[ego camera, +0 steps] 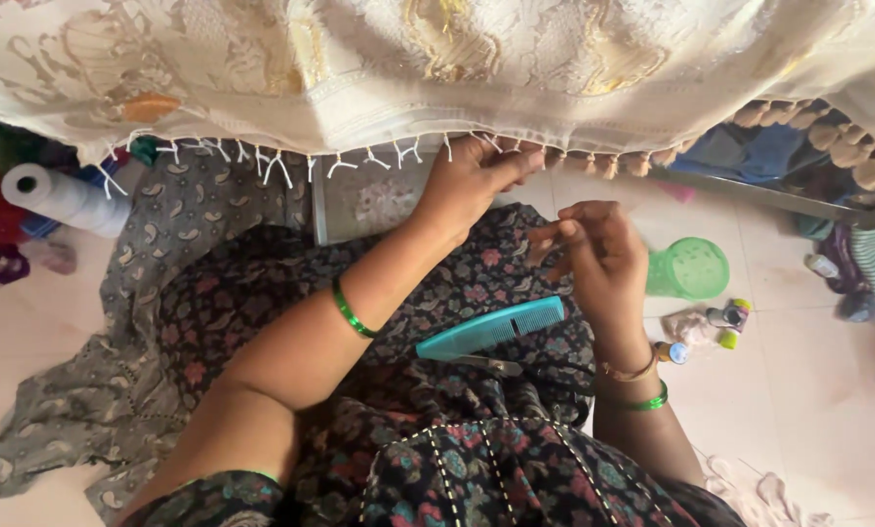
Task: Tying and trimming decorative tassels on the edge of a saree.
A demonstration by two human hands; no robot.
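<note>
Hands at the fringed hem of a cream cloth (pixel 379 88): left hand (pixel 472 181) pinches the hem's edge to steady it; right hand (pixel 598 249) closes narrow just below, apparently on thread. Comb (pixel 491 328) rests on lap.

On the pale tiled floor (pixel 808 332) where I sit lie a green plastic cup (pixel 689 267), small bottles (pixel 720 327), and a white thread cone (pixel 62 198) at its left edge.

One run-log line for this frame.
left hand: pinching cream cloth fringe | right hand: fingers pinched, thread unclear | lap: teal comb
</note>
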